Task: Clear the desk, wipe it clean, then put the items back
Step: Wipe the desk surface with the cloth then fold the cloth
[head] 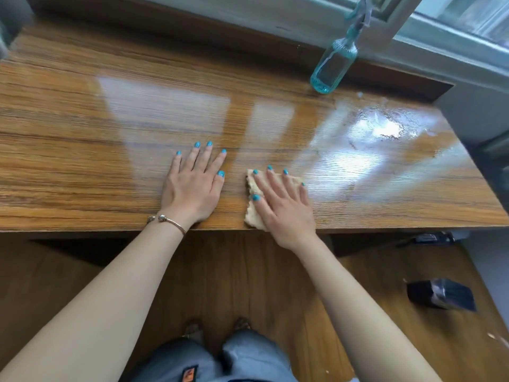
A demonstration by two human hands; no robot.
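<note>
Nearest the camera, the person's grey trousers (pixel 209 359) and the wooden floor (pixel 248 285) fill the lower view; a dark box-like object (pixel 440 297) lies on the floor to the right, its identity unclear through blur. At the near edge of the wooden desk (pixel 82 166), the left hand (pixel 192 188) rests flat, fingers straight and spread, holding nothing; a thin bracelet (pixel 170 221) circles its wrist. Just beside it, the right hand (pixel 283 205) presses flat on a beige cleaning cloth (pixel 254 213), fingers extended over it rather than curled round it. The cloth lies at the desk's front edge, one corner slightly overhanging. Judged from its crumpled edge, it is soft, light and limp; it appears likely to bunch under a push, so broad palm pressure or a pinch at the exposed left edge would suit. Most of it is hidden beneath the hand, and whether it is damp cannot be determined. Farther right, a wet patch (pixel 385 128) glares on the surface, indicating wiping remains there. At the back, a teal spray bottle (pixel 332 68) stands near the window sill (pixel 454 59); its nozzle is blurred and partly cut off. Glare obscures surface detail.
</note>
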